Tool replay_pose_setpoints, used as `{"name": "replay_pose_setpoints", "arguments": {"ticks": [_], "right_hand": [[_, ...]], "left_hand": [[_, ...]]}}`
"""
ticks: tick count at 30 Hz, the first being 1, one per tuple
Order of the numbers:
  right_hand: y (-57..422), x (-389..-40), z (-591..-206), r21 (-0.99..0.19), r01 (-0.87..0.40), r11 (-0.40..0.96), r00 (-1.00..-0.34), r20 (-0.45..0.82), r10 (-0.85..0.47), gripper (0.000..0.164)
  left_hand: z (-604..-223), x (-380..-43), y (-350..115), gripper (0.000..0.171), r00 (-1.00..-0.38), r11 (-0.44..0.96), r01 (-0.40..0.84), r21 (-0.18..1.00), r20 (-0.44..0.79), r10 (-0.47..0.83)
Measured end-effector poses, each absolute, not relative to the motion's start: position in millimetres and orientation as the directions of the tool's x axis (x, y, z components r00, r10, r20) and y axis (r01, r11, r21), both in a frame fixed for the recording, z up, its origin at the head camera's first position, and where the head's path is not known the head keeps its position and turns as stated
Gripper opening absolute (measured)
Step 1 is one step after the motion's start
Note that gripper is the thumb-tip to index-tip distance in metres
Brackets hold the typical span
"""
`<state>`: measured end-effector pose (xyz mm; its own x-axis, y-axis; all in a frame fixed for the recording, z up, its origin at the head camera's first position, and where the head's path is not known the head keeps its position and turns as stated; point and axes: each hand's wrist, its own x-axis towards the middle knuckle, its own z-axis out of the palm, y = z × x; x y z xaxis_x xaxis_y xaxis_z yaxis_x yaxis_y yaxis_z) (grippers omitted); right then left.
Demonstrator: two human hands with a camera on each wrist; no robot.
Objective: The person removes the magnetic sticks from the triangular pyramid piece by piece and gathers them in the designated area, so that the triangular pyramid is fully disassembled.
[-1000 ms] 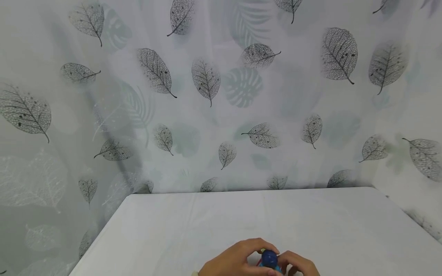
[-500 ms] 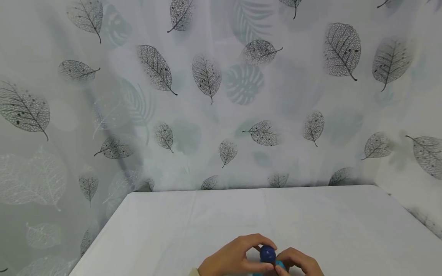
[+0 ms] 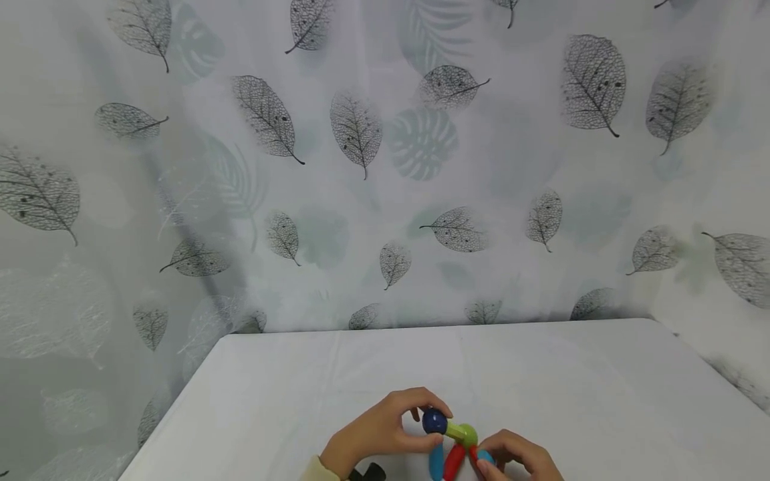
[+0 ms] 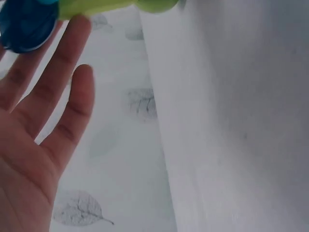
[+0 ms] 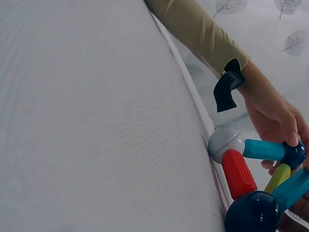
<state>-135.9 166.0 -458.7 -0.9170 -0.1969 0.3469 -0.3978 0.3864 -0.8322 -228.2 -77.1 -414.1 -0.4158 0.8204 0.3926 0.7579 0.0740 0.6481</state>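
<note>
A ball-and-rod building toy hangs between both hands. Its dark blue ball [image 3: 434,421] is pinched between the thumb and fingers of my left hand [image 3: 388,427]. From that ball a lime rod [image 3: 456,432] runs to a green ball [image 3: 468,435], and a blue rod [image 3: 436,461] points down. A red rod [image 3: 454,461] leads down from the green ball. My right hand [image 3: 522,455] pinches a light blue rod [image 3: 486,457] at the toy's right side. The right wrist view adds a grey ball [image 5: 226,144] and a larger dark blue ball [image 5: 253,212] at lower corners.
A white-covered table [image 3: 337,381] extends beyond the hands. Leaf-patterned curtain [image 3: 373,200] stands behind it and along the sides. A black strap [image 5: 227,87] hangs from the left wrist, below the beige sleeve [image 5: 198,34].
My left hand has moved left and up with the dark blue ball, and the toy has turned so its lime rod and green ball show. The right hand stays nearly in place.
</note>
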Motion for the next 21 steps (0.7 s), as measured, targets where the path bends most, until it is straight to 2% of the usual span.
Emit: {"name": "replay_pose_setpoints", "arguments": {"ticks": [5, 13, 21], "right_hand": [[166, -137, -457, -0.846, -0.353, 0.399, -0.934, 0.293, -0.204, 0.009], [167, -138, -456, -0.826, -0.407, 0.39, -0.913, 0.349, -0.213, 0.003], [167, -138, -457, -0.829, -0.381, 0.411, -0.924, 0.324, -0.202, 0.008]], "left_hand": [[-416, -235, -91, 0.028, -0.45, 0.115, 0.724, 0.68, 0.34, 0.826], [-425, -244, -100, 0.027, -0.505, 0.171, 0.632, 0.756, 0.235, 0.83], [-432, -247, -103, 0.026, -0.519, 0.22, 0.581, 0.784, 0.149, 0.842]]}}
